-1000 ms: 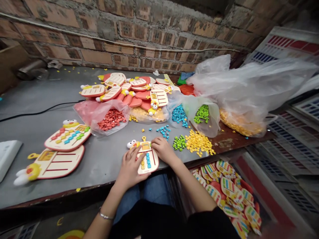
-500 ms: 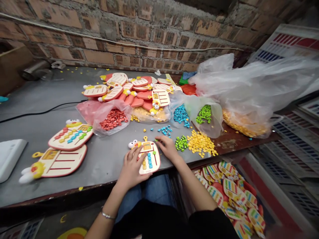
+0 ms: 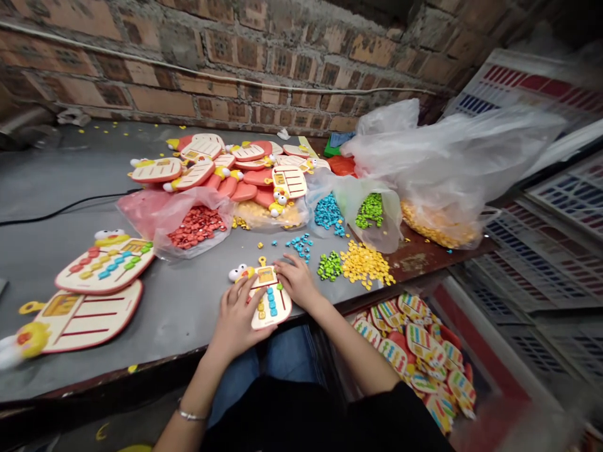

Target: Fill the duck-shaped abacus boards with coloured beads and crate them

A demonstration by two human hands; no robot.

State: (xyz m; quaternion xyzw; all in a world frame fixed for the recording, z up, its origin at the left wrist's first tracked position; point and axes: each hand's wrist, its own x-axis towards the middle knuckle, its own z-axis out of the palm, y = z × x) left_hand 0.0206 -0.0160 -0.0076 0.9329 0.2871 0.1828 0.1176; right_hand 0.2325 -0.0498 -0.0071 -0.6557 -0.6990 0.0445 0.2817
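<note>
Right hand [image 3: 296, 280] back on the toy board [image 3: 264, 300] near the table edge [image 3: 155, 364], left hand [image 3: 235, 317] flat, neither gripping.

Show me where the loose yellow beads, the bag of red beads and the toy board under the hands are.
loose yellow beads [image 3: 365, 265]: head view, middle of the heap on the table.
bag of red beads [image 3: 196, 226]: head view, on the red beads showing through the plastic.
toy board [image 3: 268, 302]: head view, bead rows between both hands.

toy board [image 3: 14, 342]: cut off left | frame right edge: blurred
</note>
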